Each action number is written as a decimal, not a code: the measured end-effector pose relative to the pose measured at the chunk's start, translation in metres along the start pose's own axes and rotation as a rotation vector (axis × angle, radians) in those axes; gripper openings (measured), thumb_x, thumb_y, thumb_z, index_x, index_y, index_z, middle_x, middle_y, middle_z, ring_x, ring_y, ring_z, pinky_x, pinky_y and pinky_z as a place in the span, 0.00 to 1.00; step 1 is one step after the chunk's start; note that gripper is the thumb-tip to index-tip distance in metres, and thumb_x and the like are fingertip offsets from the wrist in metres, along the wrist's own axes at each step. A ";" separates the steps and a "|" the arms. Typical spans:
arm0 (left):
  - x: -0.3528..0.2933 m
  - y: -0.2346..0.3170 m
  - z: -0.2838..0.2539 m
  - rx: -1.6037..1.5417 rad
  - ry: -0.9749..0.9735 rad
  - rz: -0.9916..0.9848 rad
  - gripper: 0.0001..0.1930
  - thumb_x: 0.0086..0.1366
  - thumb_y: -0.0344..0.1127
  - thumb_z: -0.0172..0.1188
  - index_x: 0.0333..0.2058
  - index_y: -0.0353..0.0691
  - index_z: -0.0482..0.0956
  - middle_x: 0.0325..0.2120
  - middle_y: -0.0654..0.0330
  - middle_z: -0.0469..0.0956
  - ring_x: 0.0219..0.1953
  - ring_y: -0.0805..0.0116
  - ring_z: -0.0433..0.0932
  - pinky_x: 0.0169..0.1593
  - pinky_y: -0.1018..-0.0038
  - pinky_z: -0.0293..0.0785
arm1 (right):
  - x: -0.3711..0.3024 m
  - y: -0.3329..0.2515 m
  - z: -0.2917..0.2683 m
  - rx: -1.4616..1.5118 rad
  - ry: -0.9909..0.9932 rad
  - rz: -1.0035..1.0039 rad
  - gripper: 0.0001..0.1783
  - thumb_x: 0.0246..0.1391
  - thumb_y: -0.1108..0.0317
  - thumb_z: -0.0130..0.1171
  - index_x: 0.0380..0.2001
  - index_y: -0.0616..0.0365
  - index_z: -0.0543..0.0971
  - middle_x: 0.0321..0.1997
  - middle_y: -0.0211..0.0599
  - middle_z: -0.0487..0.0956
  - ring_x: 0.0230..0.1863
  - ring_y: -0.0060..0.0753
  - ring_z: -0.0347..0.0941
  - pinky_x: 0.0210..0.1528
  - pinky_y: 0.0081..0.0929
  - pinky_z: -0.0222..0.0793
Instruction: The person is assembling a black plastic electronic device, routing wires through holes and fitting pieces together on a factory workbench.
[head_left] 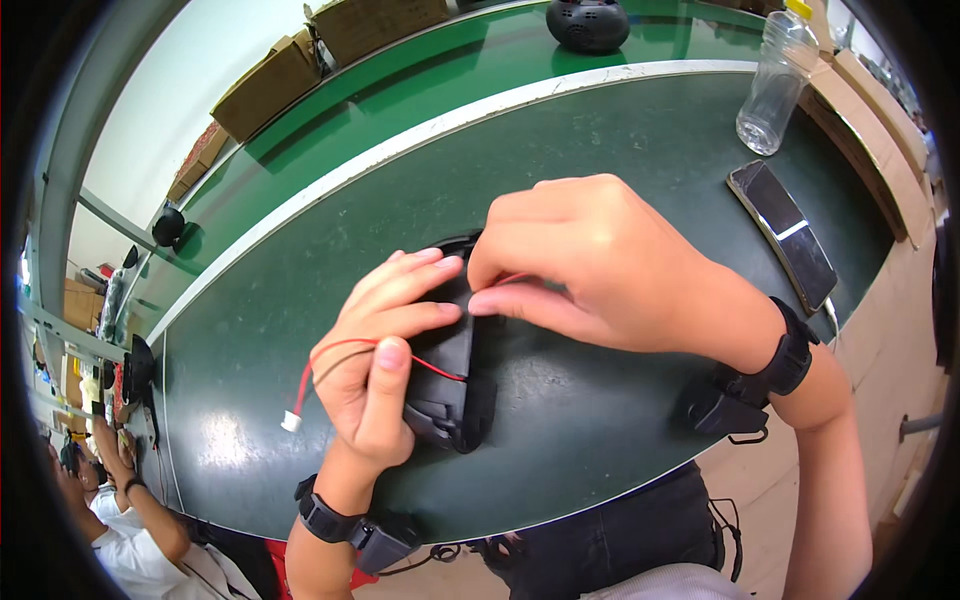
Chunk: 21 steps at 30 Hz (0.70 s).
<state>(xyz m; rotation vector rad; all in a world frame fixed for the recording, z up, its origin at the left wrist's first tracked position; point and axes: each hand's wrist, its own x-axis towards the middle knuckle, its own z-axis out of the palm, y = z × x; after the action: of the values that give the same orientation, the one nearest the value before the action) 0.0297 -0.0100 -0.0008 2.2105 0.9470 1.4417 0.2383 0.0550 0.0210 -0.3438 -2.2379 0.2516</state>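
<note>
We hold a black moulded plastic part (452, 385), curved and matte, just above the dark green worktop (620, 170). Our left hand (385, 360) wraps around it, thumb pressed over thin red and black wires (335, 352) that end in a small white connector (291, 421). Our right hand (590, 265) is closed in a pinch on the red wire at the part's upper edge. Both hands hide most of the part. A clear plastic bottle (775, 85) and a glossy dark phone (782, 235) lie well apart, to the right.
</note>
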 end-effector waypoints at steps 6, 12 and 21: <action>0.000 0.012 0.005 -0.040 -0.099 -0.061 0.17 0.65 0.35 0.46 0.38 0.30 0.81 0.43 0.45 0.80 0.53 0.47 0.74 0.61 0.54 0.59 | 0.006 -0.014 -0.005 0.096 0.012 -0.020 0.06 0.44 0.70 0.68 0.25 0.55 0.79 0.23 0.33 0.77 0.23 0.34 0.72 0.23 0.27 0.65; -0.002 0.011 0.006 -0.029 -0.082 -0.067 0.17 0.65 0.36 0.46 0.38 0.32 0.82 0.40 0.49 0.81 0.51 0.50 0.73 0.61 0.54 0.58 | 0.012 -0.014 -0.019 0.600 -0.055 0.308 0.10 0.48 0.67 0.66 0.32 0.61 0.82 0.28 0.30 0.81 0.27 0.21 0.75 0.32 0.20 0.69; -0.003 0.011 0.006 0.016 -0.055 -0.026 0.18 0.65 0.37 0.44 0.36 0.33 0.82 0.37 0.53 0.82 0.47 0.55 0.74 0.60 0.54 0.61 | -0.007 0.043 -0.002 0.816 -0.359 0.309 0.33 0.44 0.69 0.69 0.55 0.62 0.72 0.55 0.43 0.75 0.44 0.30 0.77 0.49 0.26 0.72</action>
<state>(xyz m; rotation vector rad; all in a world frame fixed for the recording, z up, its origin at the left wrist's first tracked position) 0.0381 -0.0200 0.0014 2.2288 0.9686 1.3592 0.2512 0.0928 0.0046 -0.1986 -2.1900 1.4265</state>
